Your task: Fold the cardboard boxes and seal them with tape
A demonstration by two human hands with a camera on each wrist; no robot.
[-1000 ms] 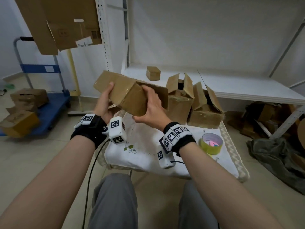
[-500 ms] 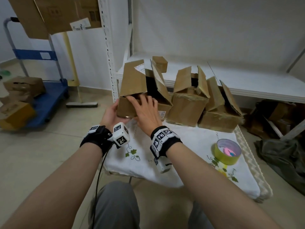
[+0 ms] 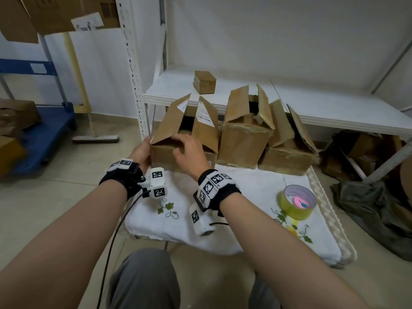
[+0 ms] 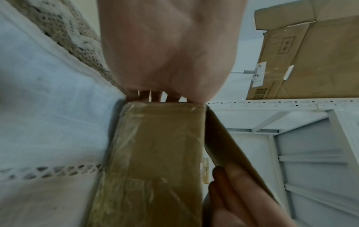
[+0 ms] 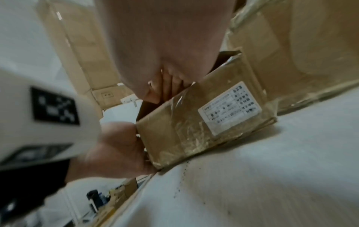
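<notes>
The cardboard box (image 3: pixel 161 158) stands gripped between left hand (image 3: pixel 141 152) and right hand (image 3: pixel 190 151)

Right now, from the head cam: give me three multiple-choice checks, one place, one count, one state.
1. The yellow tape roll sits: A on the floor; B on the tablecloth; C inside a box.
2. Open boxes on the tablecloth: A two; B three; C five.
3. The leftmost box is: A taped shut; B flattened; C open, flaps up.
Answers: 1 B, it rests near the cloth's right end. 2 B, three stand in a row. 3 C, its long flaps stand up.
</notes>
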